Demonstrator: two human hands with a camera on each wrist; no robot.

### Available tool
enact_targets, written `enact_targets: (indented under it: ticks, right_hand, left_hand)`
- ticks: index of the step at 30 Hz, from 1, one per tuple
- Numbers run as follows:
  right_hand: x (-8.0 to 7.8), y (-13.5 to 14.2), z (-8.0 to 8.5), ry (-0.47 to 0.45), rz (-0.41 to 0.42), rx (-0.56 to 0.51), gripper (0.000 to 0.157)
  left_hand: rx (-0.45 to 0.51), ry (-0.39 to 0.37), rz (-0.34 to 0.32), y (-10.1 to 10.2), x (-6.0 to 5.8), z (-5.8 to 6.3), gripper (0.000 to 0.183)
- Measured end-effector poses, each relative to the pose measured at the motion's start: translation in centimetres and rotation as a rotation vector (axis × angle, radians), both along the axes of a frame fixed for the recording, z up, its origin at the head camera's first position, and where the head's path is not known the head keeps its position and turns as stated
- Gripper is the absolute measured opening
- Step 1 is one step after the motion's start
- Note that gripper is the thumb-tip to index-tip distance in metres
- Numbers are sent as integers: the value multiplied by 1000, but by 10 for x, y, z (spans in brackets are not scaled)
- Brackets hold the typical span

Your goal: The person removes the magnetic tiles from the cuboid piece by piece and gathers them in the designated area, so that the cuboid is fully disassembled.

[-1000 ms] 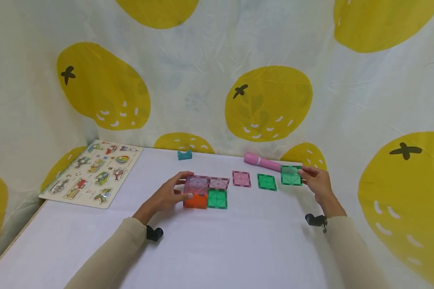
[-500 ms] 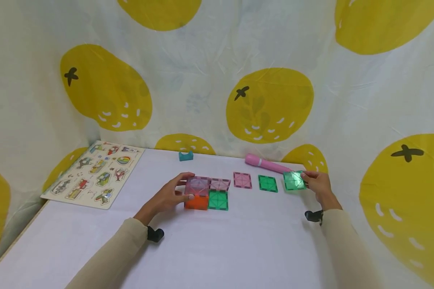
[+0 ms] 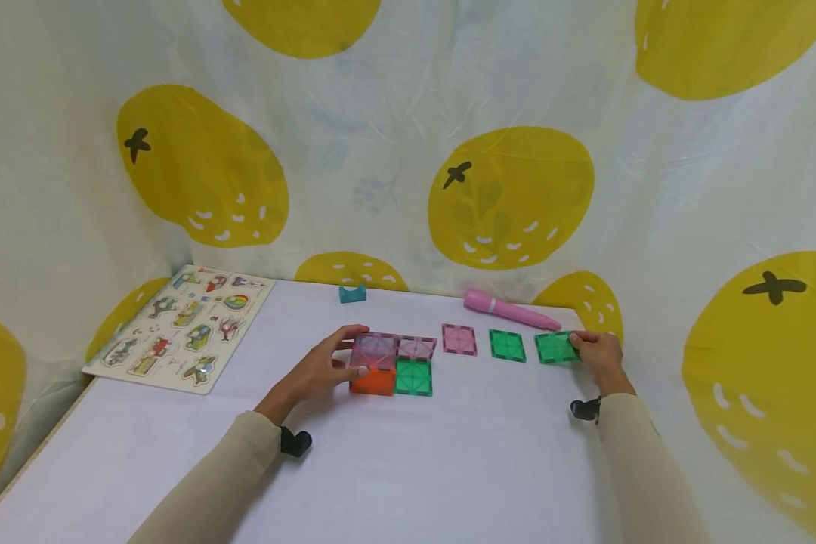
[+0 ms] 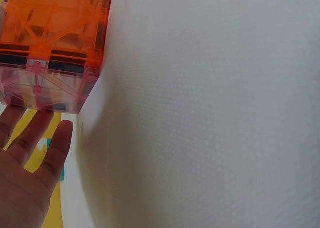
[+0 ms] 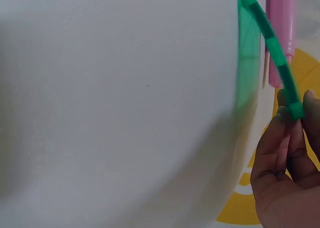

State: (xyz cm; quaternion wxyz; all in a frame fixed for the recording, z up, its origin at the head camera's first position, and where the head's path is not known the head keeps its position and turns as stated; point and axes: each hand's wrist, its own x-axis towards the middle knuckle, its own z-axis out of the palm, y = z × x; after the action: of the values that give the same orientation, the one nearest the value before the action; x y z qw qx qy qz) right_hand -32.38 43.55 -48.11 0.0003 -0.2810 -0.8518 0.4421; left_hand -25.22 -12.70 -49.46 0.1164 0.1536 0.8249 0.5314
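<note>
On the left, a small box (image 3: pixel 372 353) of translucent magnetic tiles has an orange front and pinkish sides. My left hand (image 3: pixel 316 370) grips it, thumb at the front and fingers behind; in the left wrist view the fingertips touch its pink side (image 4: pixel 47 85). A pink tile (image 3: pixel 417 348) leans beside the box, and a green tile (image 3: pixel 413 377) adjoins its right front. At the right, a green magnetic tile (image 3: pixel 554 347) is pinched along its right edge by my right hand (image 3: pixel 600 357). The right wrist view shows that tile (image 5: pixel 274 45) edge-on, slanting above the table.
A flat pink tile (image 3: pixel 459 340) and a flat green tile (image 3: pixel 507 345) lie between the hands. Behind them is a pink pen-shaped wand (image 3: pixel 510 310). A teal block (image 3: pixel 352 294) stands near the back edge, and a picture puzzle board (image 3: pixel 180 329) lies at the left.
My right hand has lowered the green tile and tipped it from nearly upright toward flat, moving it slightly right and closer to me. The left hand keeps its hold on the box.
</note>
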Motion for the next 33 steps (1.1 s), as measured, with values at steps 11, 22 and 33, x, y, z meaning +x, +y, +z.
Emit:
enact_targets:
  ticks: [11,22,33]
  right_hand:
    - [3,0,1,21,45,-8,49]
    - [30,-67,48,297,137,-115,49]
    - [51,-134,56,455,434,-169,49]
  left_hand:
    - [-1,4,0,0,-1,1,81]
    - [-11,1,6,0,2,2,81]
    - [-11,-4,2,1,3,3,81]
